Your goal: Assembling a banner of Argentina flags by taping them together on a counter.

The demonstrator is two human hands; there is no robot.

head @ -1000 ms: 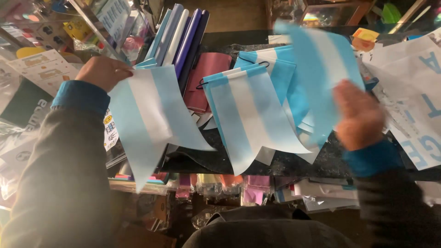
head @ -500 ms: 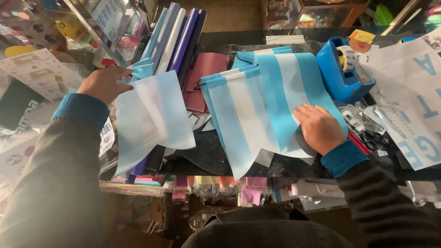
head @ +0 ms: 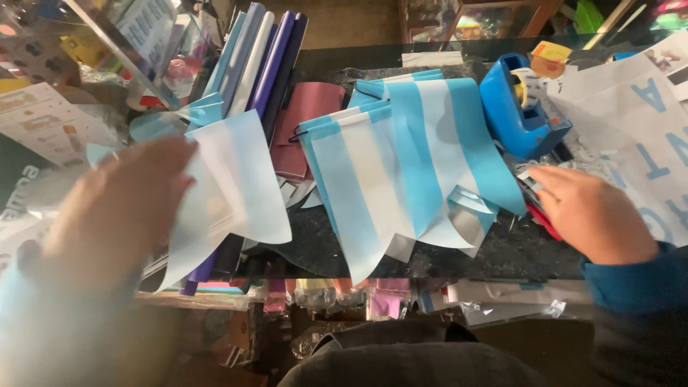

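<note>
Cluttered dark glass surface [head: 315, 247]: blurred left hand [head: 118, 211], fingers spread loose, touches a thin, limp striped flag [head: 233, 190]; right hand [head: 591, 215], empty fingers curled, rests beside stacked flags [head: 401, 165]; best gripped at top hem.

My left hand [head: 118, 208] hangs blurred at the near left, fingers spread loosely. My right hand [head: 591, 211] lies palm down at the right, fingers pointing left, blue cuff at the wrist.
</note>
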